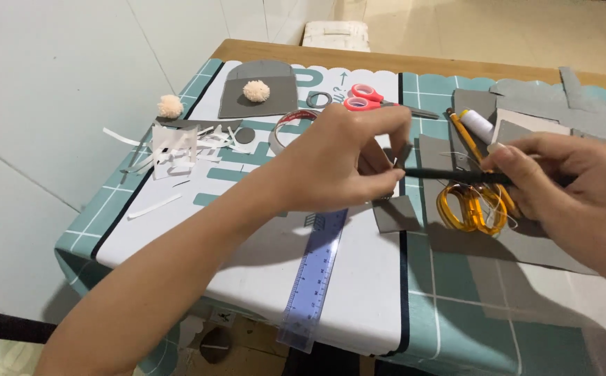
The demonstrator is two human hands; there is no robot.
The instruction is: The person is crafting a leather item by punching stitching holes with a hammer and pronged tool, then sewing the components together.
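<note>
The person shows as two arms, entering from the near edge. The left hand (338,163) and its forearm are bare right down to the near left corner of the view: no sleeve, no watch, no bracelet, no ring on the fingers that show. The forearm is slim and long, and the knuckles stand out plainly. The right hand (567,184) is bare too, with the wrist leaving the view at the right edge and no cuff or band on it. Its nails are short and unpainted, and the thumbnail shows clearly. No glove is on either hand. Nothing else of the body is in view.
</note>
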